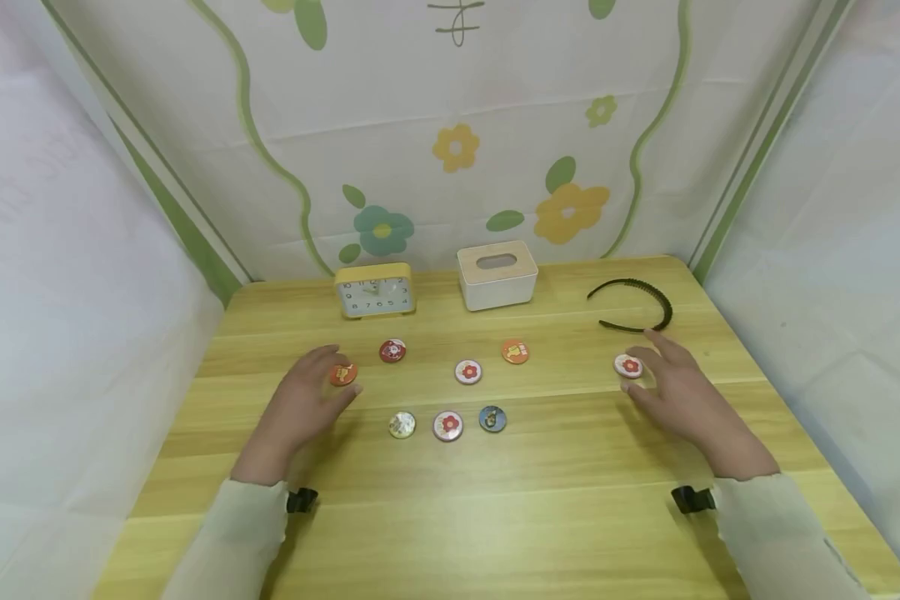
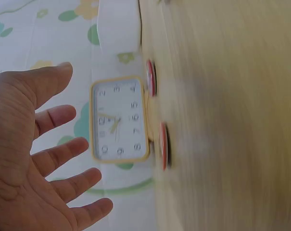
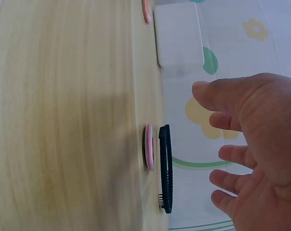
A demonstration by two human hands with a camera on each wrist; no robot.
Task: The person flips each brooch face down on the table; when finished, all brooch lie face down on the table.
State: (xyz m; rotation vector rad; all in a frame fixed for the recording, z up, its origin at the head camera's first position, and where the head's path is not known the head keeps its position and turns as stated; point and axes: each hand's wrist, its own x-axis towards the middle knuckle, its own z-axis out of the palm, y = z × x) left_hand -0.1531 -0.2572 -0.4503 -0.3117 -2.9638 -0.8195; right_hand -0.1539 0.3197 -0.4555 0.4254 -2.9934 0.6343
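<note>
My left hand (image 1: 309,402) hovers over the table's left side, thumb and fingers spread, nearest to an orange button badge (image 1: 343,374). In the left wrist view that hand (image 2: 39,149) is raised off the wood with nothing between its fingers. On the right, my right hand (image 1: 678,392) is held with thumb and fingers apart beside a white badge with a red flower (image 1: 627,366). The right wrist view shows this badge (image 3: 149,147) flat on the wood, apart from the fingers. More badges lie between the hands, among them a dark red one (image 1: 392,350) and a blue one (image 1: 492,418).
A yellow-framed clock (image 1: 376,292) and a white tissue box with a wooden lid (image 1: 497,279) stand along the back of the table (image 1: 480,525). At the back right lies a black toothed headband (image 1: 656,302). Printed cloth (image 1: 390,108) hangs behind, with pale cloth on both sides.
</note>
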